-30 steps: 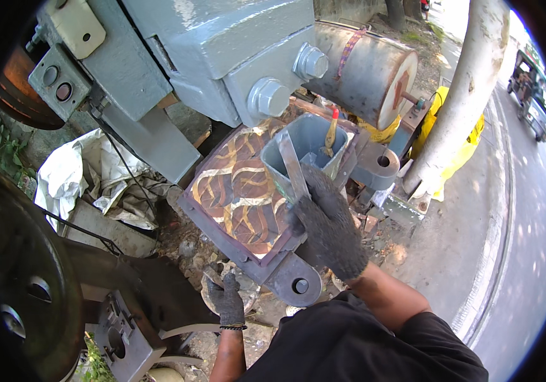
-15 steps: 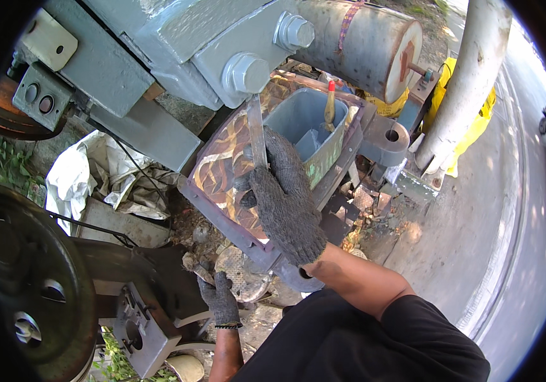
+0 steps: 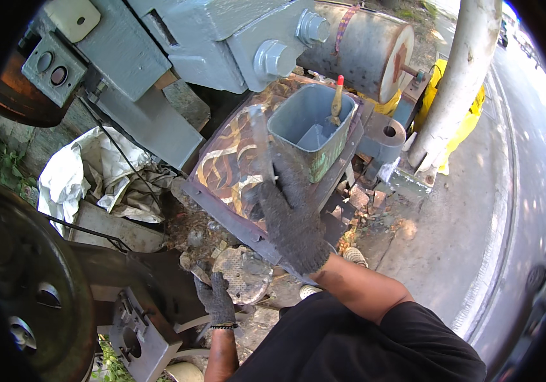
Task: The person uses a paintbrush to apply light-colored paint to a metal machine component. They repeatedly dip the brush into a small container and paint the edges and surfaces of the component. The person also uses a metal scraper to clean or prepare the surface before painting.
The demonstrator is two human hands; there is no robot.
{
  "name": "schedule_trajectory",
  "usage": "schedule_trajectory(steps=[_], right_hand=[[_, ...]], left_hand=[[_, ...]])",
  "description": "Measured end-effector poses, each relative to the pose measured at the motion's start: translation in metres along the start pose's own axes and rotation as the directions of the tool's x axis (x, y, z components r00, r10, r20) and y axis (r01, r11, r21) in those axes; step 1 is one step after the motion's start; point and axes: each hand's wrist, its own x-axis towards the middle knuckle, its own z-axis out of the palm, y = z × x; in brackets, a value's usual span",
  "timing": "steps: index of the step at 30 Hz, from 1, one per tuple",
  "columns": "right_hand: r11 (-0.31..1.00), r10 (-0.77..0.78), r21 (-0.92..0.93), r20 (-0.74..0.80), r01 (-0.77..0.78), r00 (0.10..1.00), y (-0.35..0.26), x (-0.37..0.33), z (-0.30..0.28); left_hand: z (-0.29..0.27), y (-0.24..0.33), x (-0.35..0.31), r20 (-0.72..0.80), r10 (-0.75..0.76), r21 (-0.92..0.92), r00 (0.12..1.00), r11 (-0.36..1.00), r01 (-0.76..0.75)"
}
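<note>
My right hand (image 3: 292, 223), in a dark grey knitted glove, is closed round the lower end of a flat metal strip (image 3: 260, 137). The strip points up and away over a patterned cloth (image 3: 222, 167) and is smeared by motion. Just right of this hand stands an open grey plastic bin (image 3: 324, 164) with a red-tipped, wooden-handled brush (image 3: 337, 102) in it. Lower left, my left hand (image 3: 220, 302), gloved alike, is beside the dark machine arm. Its fingers seem curled against a small pale, frayed thing (image 3: 191, 264) whose kind I cannot make out.
Grey-painted machinery with big bolts (image 3: 276, 60) looms ahead. A dark handwheel (image 3: 24, 280) fills the left side. Crumpled white sheeting (image 3: 75, 172) lies beyond it. A rusty metal drum (image 3: 362, 51), a pale post (image 3: 457, 83) and a road (image 3: 521, 191) are to the right.
My right hand has drawn slightly back toward me with the metal strip, whose tip has left the large bolt. The view has shifted a little; my left hand has stayed nearly in place.
</note>
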Motion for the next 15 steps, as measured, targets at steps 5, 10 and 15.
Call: schedule_trajectory(steps=[5,10,15], right_hand=[[0.980,-0.158,-0.128,-0.046,0.151,0.986,-0.010,0.016,-0.004],[0.977,-0.109,-0.175,0.097,0.124,0.989,-0.013,0.008,-0.001],[0.982,0.128,-0.144,0.050,-0.120,0.990,-0.015,-0.011,-0.038]], left_hand=[[-0.001,-0.001,0.001,0.020,-0.069,0.055,0.997,0.996,0.067],[0.005,-0.005,0.001,0.008,-0.072,0.031,0.997,0.997,0.072],[0.011,-0.008,0.005,0.018,-0.076,0.076,0.997,0.994,0.075]])
